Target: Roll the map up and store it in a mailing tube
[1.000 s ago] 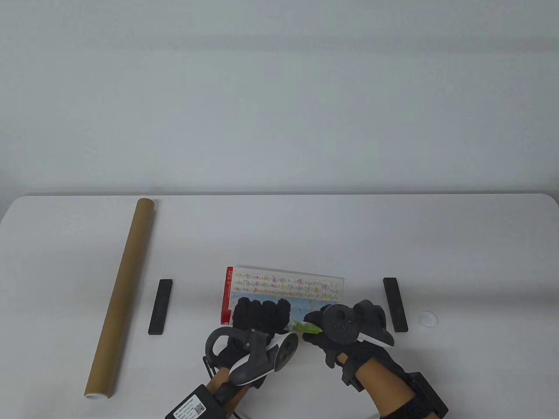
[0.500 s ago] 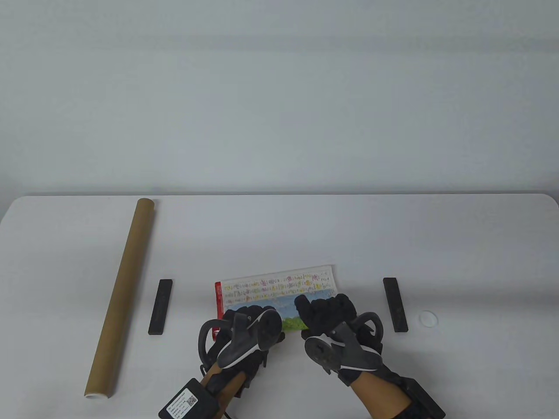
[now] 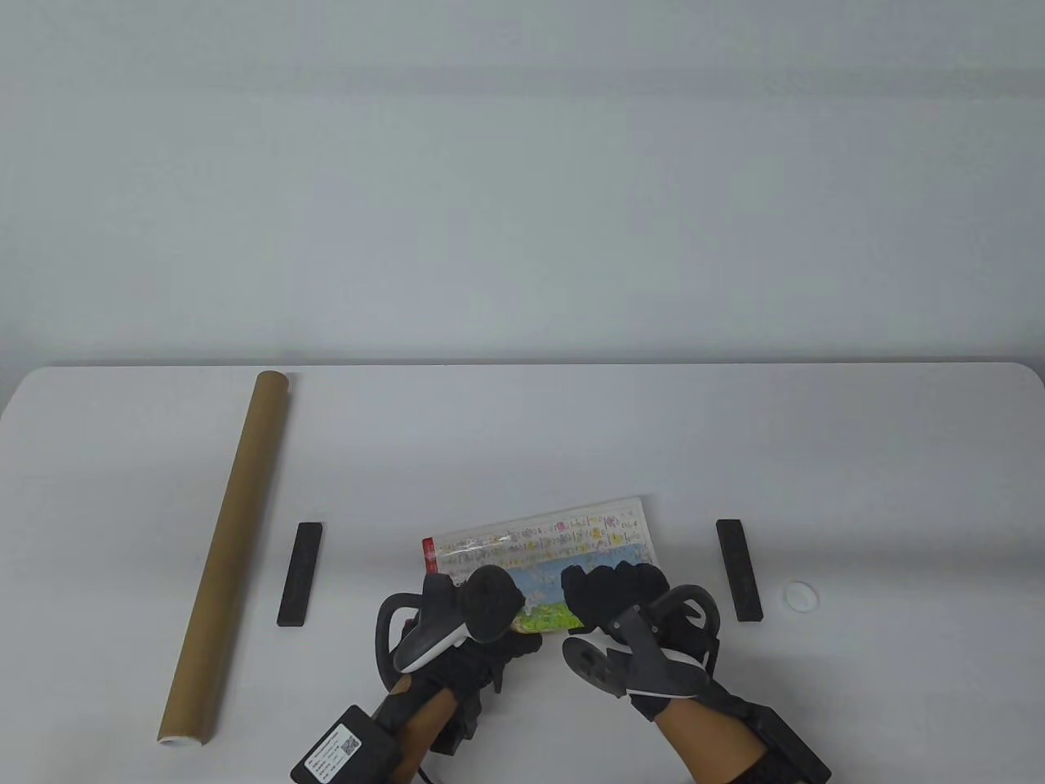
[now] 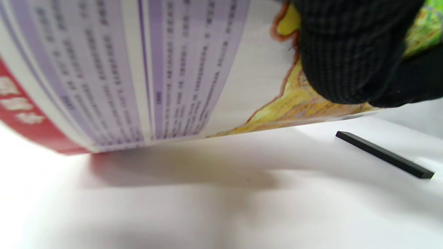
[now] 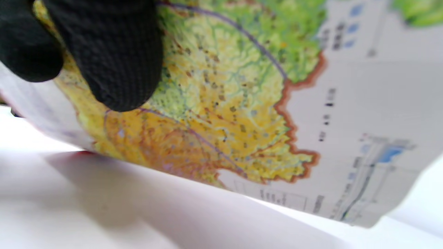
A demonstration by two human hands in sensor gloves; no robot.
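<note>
The rolled map (image 3: 543,551) lies across the near middle of the table, its right end tilted away from me. My left hand (image 3: 478,608) grips its left part and my right hand (image 3: 616,592) grips its right part. In the left wrist view the roll (image 4: 145,76) fills the top with a gloved finger (image 4: 346,52) on it. In the right wrist view gloved fingers (image 5: 110,52) press on the map's coloured face (image 5: 225,103). The brown mailing tube (image 3: 229,555) lies lengthwise at the left, apart from both hands.
A black bar (image 3: 300,573) lies left of the map and another black bar (image 3: 739,569) lies right of it; that one also shows in the left wrist view (image 4: 384,154). A small white cap (image 3: 800,595) sits at the far right.
Both hands have shifted on the map while turning it. The map's right end has swung away from me and the visible strip has narrowed. The tube, bars and cap have not moved.
</note>
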